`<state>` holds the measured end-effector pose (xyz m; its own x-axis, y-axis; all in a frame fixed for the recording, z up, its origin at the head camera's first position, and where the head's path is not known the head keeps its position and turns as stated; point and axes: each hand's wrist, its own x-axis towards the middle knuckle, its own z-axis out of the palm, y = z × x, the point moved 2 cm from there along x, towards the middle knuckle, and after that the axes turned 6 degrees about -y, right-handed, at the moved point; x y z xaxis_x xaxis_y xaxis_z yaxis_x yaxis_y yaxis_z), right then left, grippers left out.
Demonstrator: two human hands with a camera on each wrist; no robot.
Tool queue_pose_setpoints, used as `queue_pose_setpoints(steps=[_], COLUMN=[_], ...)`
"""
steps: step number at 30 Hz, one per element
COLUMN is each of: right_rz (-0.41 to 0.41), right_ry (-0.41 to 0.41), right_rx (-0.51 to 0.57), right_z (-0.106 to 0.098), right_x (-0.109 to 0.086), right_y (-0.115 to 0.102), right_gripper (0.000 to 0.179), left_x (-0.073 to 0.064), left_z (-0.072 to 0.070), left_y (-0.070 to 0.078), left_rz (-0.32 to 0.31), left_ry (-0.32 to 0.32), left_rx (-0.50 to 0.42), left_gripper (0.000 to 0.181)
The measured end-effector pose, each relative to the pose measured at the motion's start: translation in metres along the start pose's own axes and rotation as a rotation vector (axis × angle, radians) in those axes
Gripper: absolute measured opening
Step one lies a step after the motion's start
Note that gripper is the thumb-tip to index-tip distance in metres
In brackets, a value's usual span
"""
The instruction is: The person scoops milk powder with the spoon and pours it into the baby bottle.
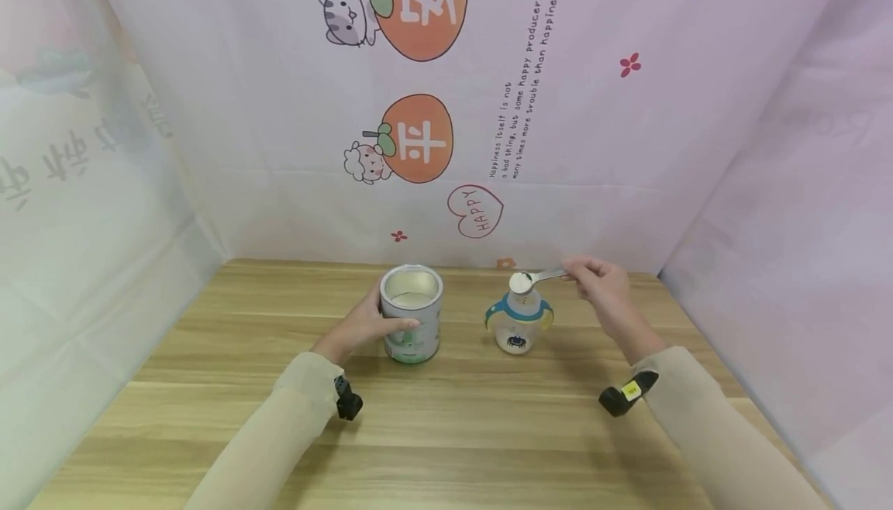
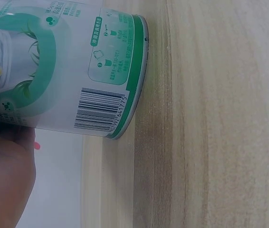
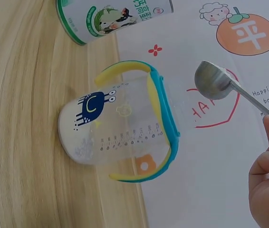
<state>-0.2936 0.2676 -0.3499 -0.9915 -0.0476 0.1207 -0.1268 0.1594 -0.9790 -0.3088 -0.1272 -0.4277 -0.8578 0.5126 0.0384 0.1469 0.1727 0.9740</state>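
Observation:
My left hand [image 1: 370, 322] grips a milk powder can [image 1: 413, 339] around its side, thumb across the front. The can stands upright on the table, uncovered, with pale powder inside. In the left wrist view its green base band and barcode [image 2: 100, 110] show. My right hand [image 1: 601, 291] pinches the handle of a metal measuring spoon [image 3: 214, 81]. White powder [image 1: 520, 283] fills the spoon's bowl, which hangs over the mouth of a clear baby bottle [image 3: 120, 118]. The bottle stands upright, with a blue collar, yellow-and-blue side handles and a crab picture. White powder lies at its bottom.
The wood-grain table [image 1: 446, 440] ends at a printed cloth backdrop [image 1: 572, 184] close behind the can and bottle. Cloth walls also rise at left and right. The bottle stands a short way right of the can. A small camera is strapped to each wrist.

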Motion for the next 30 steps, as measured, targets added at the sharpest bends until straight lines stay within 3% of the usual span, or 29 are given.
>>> queue_pose_setpoints(steps=[5, 17, 30], right_rz=[-0.01, -0.031, 0.002], right_ry=[0.016, 0.033, 0.025], right_rx=[-0.009, -0.186, -0.328], right_z=[-0.0045, -0.0075, -0.0057], right_x=[-0.0021, -0.005, -0.0092], right_y=[-0.0004, 0.0062, 0.0089], right_gripper=[0.013, 0.038, 0.05], left_x=[0.0005, 0.0018, 0.0024], left_z=[-0.0001, -0.0007, -0.001], left_y=[0.0005, -0.0024, -0.0037], left_rz=[-0.004, 0.032, 0.028], left_ry=[0.003, -0.001, 0.001], left_rx=[0.004, 0.007, 0.003], left_gripper=[0.099, 0.099, 0.099])
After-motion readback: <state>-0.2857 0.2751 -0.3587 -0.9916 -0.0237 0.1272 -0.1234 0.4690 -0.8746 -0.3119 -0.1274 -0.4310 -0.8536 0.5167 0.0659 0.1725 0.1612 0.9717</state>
